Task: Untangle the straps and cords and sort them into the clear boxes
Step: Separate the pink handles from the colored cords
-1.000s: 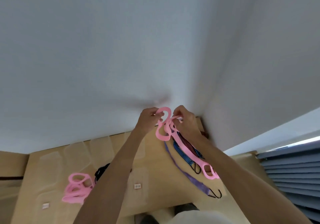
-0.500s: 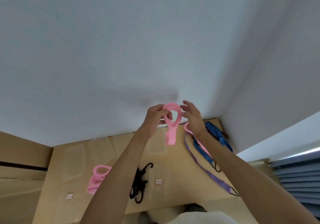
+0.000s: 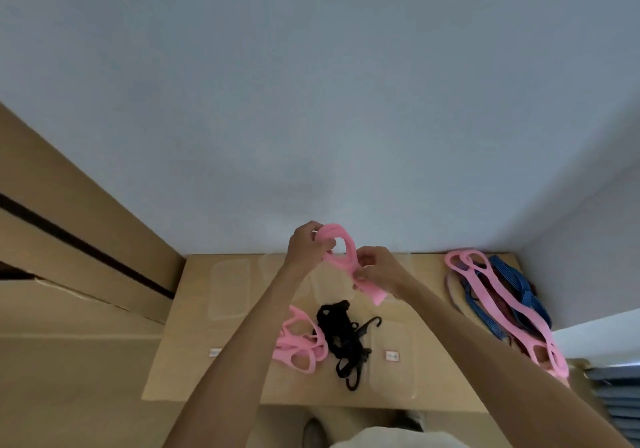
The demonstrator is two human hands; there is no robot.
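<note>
Both hands hold one pink strap [image 3: 341,252] up over the table [image 3: 429,326]: the left hand [image 3: 306,247] grips its looped top, the right hand [image 3: 379,269] pinches its lower end. I judge she is folding it for a box; next comes lowering it into the clear box [image 3: 230,288] below-left. The box walls barely show, and the tangled pile [image 3: 502,305] to her right is hard to sort by eye.

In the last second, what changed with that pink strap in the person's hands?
The pink strap, one end tangled in the pile on the right a second ago, came free; half a second ago the right hand was off it, now it pinches its lower end. The left hand kept its grip.
</note>
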